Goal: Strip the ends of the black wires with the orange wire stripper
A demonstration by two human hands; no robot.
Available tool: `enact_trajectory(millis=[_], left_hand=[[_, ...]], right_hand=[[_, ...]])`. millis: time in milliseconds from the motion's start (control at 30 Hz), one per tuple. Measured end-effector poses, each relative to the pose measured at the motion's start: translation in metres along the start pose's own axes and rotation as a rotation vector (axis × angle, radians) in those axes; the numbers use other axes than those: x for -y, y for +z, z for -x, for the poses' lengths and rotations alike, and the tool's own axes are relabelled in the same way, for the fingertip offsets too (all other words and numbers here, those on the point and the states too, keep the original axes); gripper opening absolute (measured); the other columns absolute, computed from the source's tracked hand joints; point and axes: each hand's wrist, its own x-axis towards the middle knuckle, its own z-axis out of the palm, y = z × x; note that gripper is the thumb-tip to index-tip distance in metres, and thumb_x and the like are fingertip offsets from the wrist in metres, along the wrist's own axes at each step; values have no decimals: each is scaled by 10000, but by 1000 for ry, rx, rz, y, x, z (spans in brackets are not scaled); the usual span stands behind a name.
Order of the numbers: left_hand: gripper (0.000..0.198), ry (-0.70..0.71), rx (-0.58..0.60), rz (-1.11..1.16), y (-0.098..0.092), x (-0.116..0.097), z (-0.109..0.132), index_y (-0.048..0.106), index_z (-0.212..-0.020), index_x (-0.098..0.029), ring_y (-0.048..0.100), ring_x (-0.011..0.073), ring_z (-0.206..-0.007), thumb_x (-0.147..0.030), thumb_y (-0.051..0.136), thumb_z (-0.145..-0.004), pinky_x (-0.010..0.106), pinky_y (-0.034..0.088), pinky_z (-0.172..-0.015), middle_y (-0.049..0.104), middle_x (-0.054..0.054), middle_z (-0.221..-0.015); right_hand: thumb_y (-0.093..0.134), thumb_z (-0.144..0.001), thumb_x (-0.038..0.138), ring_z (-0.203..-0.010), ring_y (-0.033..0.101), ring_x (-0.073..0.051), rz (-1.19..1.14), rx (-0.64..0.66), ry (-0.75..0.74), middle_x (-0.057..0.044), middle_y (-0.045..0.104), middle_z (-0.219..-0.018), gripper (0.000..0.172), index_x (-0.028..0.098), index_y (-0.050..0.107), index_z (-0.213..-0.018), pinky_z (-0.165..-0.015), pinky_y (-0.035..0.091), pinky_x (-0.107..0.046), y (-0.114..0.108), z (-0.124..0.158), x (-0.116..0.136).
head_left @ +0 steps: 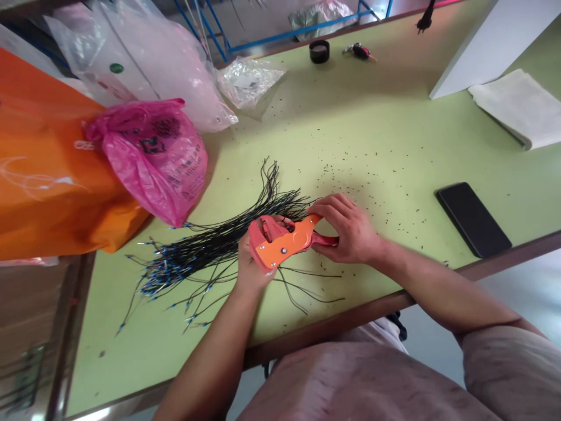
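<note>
Wires (210,248) spread beside and under left hand (254,263), pink bag (153,161) and orange bag (52,164) walling the far left, stripper (280,242) between both hands, passage over green table (385,128) from right hand (348,228) to phone (473,219), table edge just below right forearm (438,286)

Wire ends (162,275) too small to tell; orange bag (52,164) cut off left.

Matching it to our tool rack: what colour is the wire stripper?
Orange side plate, red handles on the wire stripper; clearest in the head view.
</note>
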Motion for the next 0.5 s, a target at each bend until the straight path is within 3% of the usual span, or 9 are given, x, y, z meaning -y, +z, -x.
enact_trajectory(millis=[167,267,367,500], left_hand=[[405,-40,38,-61,-1,1,2,743,-762,-212,466,84,-477,-459,1056,-692,209,454,-451,604,-41,-599],[430,4,7,-115,-2,2,3,727,-761,-222,466,81,-487,-488,1057,-684,189,400,-425,631,-32,-637],[421,25,13,-204,-7,5,4,763,-850,-244,556,124,-561,-553,1024,-734,230,488,-476,691,0,-726],[414,59,38,-271,-21,12,4,752,-864,-268,697,198,-716,-591,990,-763,343,656,-656,722,21,-801]], right_hand=[[749,-984,364,-1087,737,-303,12,-34,50,-151,801,-1209,424,202,643,-1361,-944,621,-471,2,1,1],[747,-995,402,-1092,731,-308,6,-15,75,-150,801,-1211,428,210,650,-1365,-959,618,-482,1,2,2],[750,-1003,481,-1112,725,-317,-6,29,95,-155,799,-1236,464,221,659,-1377,-984,611,-501,0,2,3],[752,-1013,526,-1081,720,-312,4,31,92,-151,803,-1205,473,219,674,-1364,-954,606,-488,0,2,4]])
